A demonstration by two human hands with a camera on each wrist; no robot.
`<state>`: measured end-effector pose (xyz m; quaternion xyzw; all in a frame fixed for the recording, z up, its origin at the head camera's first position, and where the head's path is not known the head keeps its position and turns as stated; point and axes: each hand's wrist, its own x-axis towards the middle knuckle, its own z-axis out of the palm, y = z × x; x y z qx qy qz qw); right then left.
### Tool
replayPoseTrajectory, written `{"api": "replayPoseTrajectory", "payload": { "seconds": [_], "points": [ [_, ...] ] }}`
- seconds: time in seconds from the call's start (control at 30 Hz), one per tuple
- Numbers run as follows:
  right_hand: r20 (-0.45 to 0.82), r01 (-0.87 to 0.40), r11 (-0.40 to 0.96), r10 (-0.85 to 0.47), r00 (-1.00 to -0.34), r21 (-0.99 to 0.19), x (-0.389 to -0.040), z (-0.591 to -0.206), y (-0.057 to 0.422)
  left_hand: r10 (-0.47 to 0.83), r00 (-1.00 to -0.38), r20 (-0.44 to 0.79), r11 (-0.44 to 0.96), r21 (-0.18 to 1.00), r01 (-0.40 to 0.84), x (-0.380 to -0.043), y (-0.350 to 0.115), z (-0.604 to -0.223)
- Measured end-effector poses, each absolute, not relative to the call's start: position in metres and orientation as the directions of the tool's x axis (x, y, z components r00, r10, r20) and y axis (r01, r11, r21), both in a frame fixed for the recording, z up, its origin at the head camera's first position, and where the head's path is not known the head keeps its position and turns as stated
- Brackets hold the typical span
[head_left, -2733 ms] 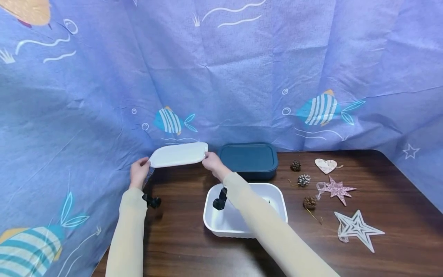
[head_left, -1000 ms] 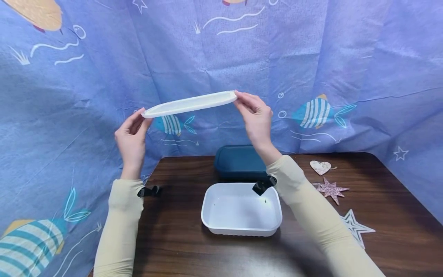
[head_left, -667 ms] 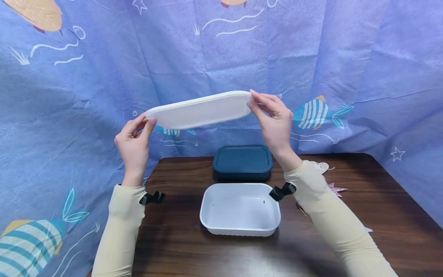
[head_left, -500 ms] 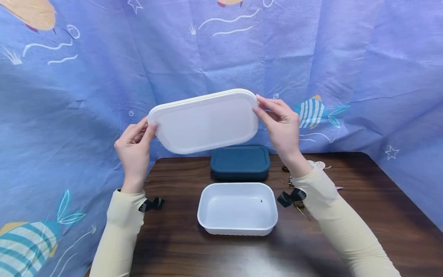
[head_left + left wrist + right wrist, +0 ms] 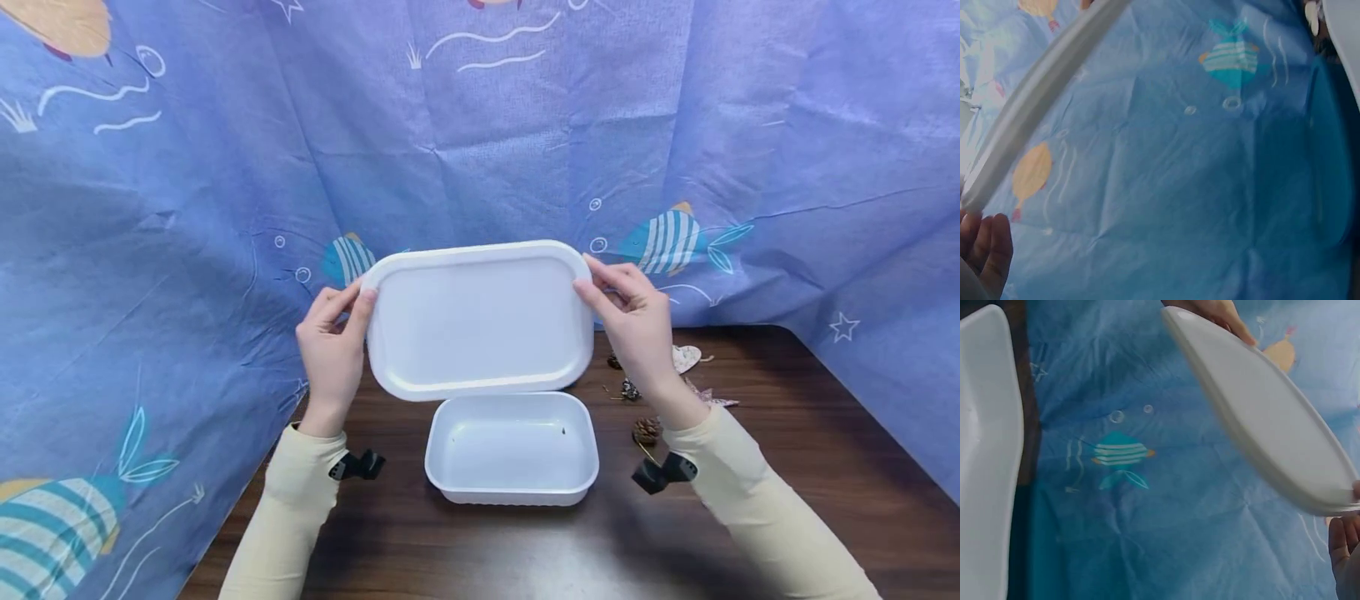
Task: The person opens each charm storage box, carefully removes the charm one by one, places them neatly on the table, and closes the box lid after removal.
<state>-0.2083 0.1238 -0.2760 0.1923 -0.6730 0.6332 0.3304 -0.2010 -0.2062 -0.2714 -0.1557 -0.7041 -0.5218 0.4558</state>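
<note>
A white rectangular lid [image 5: 480, 321] with rounded corners is held up in the air, its face turned toward me. My left hand [image 5: 335, 354] pinches its left end between thumb and fingers, and my right hand [image 5: 633, 321] pinches the right end the same way. Below and nearer to me, a white plastic box [image 5: 513, 454] stands without a cover on the table, with small dark specks inside. The lid's lower edge overlaps the box's back rim in the head view. In the right wrist view the lid [image 5: 1266, 406] slants between both hands.
Behind the lid stands a dark blue lidded box, hidden in the head view but visible as a blue edge [image 5: 1329, 156] in the left wrist view. Right of it lie pinecones [image 5: 647, 431], a heart ornament [image 5: 686, 358] and a pink star [image 5: 708, 397], partly behind the right arm.
Both hands raised the lid from the back left, tilted it from edge-on to face-on, then lowered it and brought it rightward, over the back of the white box in view.
</note>
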Motion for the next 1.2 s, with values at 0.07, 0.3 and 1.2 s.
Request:
{"api": "replayPoseTrajectory", "payload": {
  "seconds": [0.07, 0.3, 1.2],
  "points": [
    [0.690, -0.679, 0.121, 0.150, -0.708, -0.724, -0.204, -0.284, 0.120, -0.261, -0.534, 0.804, 0.383, 0.594, 0.707, -0.202, -0.199, -0.278],
    [0.686, -0.680, 0.104, 0.177, -0.705, -0.726, -0.197, -0.306, 0.109, -0.260, -0.569, 0.780, 0.273, 0.625, 0.732, -0.197, -0.178, -0.298],
    [0.583, -0.584, -0.040, 0.043, -0.811, -0.811, -0.181, -0.338, 0.103, -0.205, -0.808, 0.552, 0.026, 0.828, 0.559, -0.179, -0.183, -0.326]
  ]
}}
